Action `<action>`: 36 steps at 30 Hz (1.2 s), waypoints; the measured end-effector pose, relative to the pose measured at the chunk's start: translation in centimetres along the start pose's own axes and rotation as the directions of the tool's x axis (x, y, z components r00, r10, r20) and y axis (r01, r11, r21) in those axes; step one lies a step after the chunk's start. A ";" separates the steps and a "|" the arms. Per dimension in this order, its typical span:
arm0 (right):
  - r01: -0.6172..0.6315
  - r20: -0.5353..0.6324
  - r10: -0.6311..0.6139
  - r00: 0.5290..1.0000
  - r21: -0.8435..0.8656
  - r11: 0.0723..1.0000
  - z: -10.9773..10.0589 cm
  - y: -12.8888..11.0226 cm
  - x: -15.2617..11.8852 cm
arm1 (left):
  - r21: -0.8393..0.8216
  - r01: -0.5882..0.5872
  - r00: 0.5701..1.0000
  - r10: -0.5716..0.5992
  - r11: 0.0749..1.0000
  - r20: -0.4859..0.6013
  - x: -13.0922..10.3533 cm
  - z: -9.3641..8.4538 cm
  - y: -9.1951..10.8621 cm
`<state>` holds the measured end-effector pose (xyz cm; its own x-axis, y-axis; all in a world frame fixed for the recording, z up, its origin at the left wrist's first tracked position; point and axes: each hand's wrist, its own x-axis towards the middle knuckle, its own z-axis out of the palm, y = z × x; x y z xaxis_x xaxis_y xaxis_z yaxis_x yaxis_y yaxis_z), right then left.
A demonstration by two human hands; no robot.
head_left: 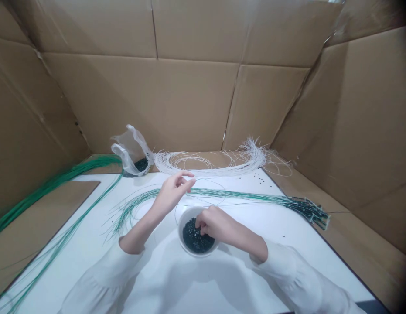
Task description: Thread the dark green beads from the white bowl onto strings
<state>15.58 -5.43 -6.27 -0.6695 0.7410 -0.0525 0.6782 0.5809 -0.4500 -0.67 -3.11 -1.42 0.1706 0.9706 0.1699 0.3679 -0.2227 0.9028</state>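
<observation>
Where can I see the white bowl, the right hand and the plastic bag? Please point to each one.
White bowl (189, 213): head view, on its inner wall, near the upper left rim.
Right hand (217, 221): head view, on the back of the hand.
Plastic bag (130, 153): head view, near the middle of its film.

Readable text or numbers — none

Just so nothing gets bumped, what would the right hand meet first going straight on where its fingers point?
The right hand would most likely meet the small dark pieces in the white bowl; its fingers may already touch them, but depth is unclear.
</observation>
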 end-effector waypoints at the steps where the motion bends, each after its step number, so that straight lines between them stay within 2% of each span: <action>1: 0.000 -0.029 0.001 1.000 0.043 0.999 -0.6 0.1 0.0 | 0.003 -0.018 1.000 0.018 1.000 -0.006 0.0 0.0 0.0; 3: -0.013 -0.124 0.028 0.992 0.122 0.992 -2.1 0.4 -0.1 | -0.008 -0.064 0.998 0.064 0.998 -0.013 0.0 0.0 0.0; 7: 0.021 -0.321 0.103 0.941 0.360 0.933 -4.8 1.5 -0.2 | -0.055 -0.094 0.995 0.092 0.994 -0.036 0.0 0.0 0.2; 12: 0.157 -0.442 0.229 0.868 0.680 0.716 -6.0 2.3 -0.1 | -0.078 -0.048 0.998 0.044 0.996 -0.054 -0.7 0.1 1.2; 17: 0.250 -0.405 0.294 0.866 0.859 0.446 -5.9 1.7 -0.3 | -0.008 -0.099 0.989 0.098 0.995 -0.107 -1.3 0.3 1.7; 21: 0.292 -0.392 0.271 0.879 0.892 0.346 -5.7 1.7 -0.3 | 0.035 -0.127 0.985 0.131 0.991 -0.110 -1.7 0.5 1.9; 26: 0.301 -0.377 0.251 0.891 0.907 0.296 -5.5 1.8 -0.1 | 0.082 -0.147 0.985 0.154 0.986 -0.081 -2.2 0.7 2.4; 36: 0.304 -0.367 0.223 0.903 0.913 0.272 -5.6 1.7 -0.3 | 0.116 -0.149 0.985 0.158 0.982 -0.073 -2.3 0.7 2.6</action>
<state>18.56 -2.78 -2.02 -0.3420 0.9223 0.1799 -0.2962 0.0758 -0.9521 0.53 -5.95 0.25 0.1593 0.9271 0.3392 0.4417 -0.3742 0.8154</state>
